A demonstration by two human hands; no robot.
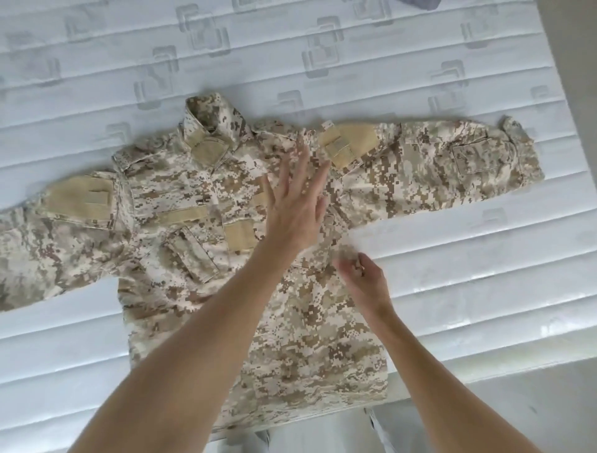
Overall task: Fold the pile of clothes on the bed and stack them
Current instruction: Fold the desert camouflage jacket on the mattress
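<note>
A tan and brown digital-camouflage jacket (181, 284) lies spread flat, front up, on the white quilted mattress (452, 275). Both sleeves stretch out to the sides and the collar points away from me. My left hand (295, 207) lies flat with straight, spread fingers on the chest near the right shoulder seam. My right hand (363, 281) is at the jacket's side just under the right armpit, fingers curled and pinching the cloth there.
The mattress edge runs along the right, with a grey floor (533, 404) beyond it. A bit of dark cloth (420, 3) shows at the top edge. The jacket's hem hangs at the near edge of the bed.
</note>
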